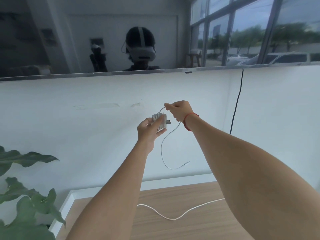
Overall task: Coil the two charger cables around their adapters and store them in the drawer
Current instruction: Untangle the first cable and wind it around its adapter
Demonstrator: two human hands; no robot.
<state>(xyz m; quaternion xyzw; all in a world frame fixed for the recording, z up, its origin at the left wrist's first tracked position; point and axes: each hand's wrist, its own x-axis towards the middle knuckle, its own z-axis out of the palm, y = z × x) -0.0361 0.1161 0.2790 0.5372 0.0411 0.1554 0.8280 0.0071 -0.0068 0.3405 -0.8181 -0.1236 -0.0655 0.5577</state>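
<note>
My left hand (150,131) grips a white charger adapter (161,122) held up in front of the wall, its two metal prongs pointing right. Several turns of white cable lie wound round the adapter. My right hand (179,110) pinches that cable just above the adapter. The loose rest of the cable (163,149) hangs down in a curve and ends in a small connector. A second white cable (173,216) lies loose in waves on the wooden top (199,227) below my arms; its adapter is out of sight. No drawer is visible.
A large dark screen (103,32) hangs on the white wall above and mirrors the room. A black cord (236,108) runs down the wall at right. Green plant leaves (26,201) fill the lower left corner beside the white edge of the top.
</note>
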